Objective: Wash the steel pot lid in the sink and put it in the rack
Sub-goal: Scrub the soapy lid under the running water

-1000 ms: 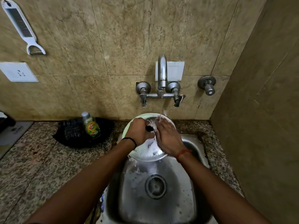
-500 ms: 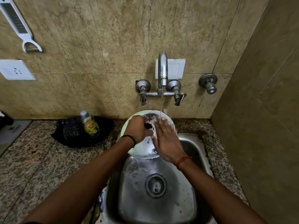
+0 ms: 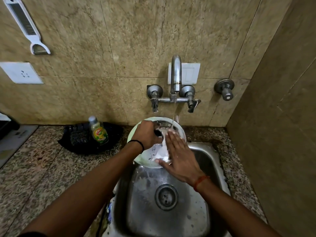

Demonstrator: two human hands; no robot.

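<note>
Centrally, a round steel pot lid (image 3: 145, 159) with a pale rim and a wet, shiny face is held over the back edge of the rectangular stainless-steel sink (image 3: 201, 211), directly under the curved chrome wall tap (image 3: 176, 74). A thin stream of water (image 3: 173, 120) falls from the spout onto the upper part of the lid, and white foam runs down its face. The lid is tilted, its face turned toward the camera, the upper edge leaning back toward the tiled wall and the lower edge hanging over the basin; being circular, it shows no long axis.

The left hand (image 3: 147, 135), a black band at its wrist, is closed around the small dark knob (image 3: 158, 132) at the lid's centre and carries the lid. The right hand (image 3: 179, 156), with an orange thread at its wrist, lies flat and spread wide on the lid's right half, fingers pointing up toward the stream and thumb across the lower edge, gripping nothing.

On the speckled granite tabletop (image 3: 42, 177), left of the sink, a green-labelled dish-soap bottle (image 3: 99, 131) stands upright on a black tray (image 3: 82, 142). A white-handled peeler (image 3: 25, 26) hangs on the wall at upper left.
</note>
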